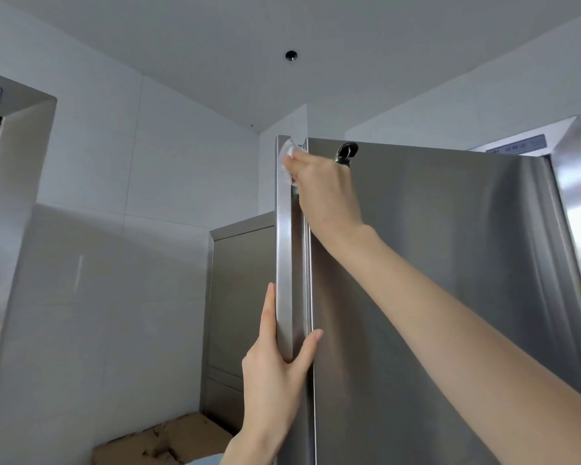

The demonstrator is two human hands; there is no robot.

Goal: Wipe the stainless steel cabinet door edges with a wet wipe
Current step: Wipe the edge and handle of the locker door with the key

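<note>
Pinching wet wipe (287,156) in curled fingers of right hand (319,186), pressed against very top of door edge (284,263). Well below that grip, clasping same edge with left hand (275,364), thumb on one side and straight fingers up the other, steadying door (433,280).

As for the wipe: judged limp, light and damp, apt to fold or slide off fingertips; better held as a bunched wad than by a corner. As for the door: judged stiff, heavy and slick, with thin folded lips perhaps sharp, so best wiped with padding between skin and steel and held lower down, as now.

Just right of upper grip, key (346,152) sticking out of door face, easy to knock. Cannot see what lies behind the door. Beyond lower grip, second steel cabinet (242,297), closed, contents hidden. Far below both grips, cardboard (168,437); cannot tell whether box or flat sheet.
</note>
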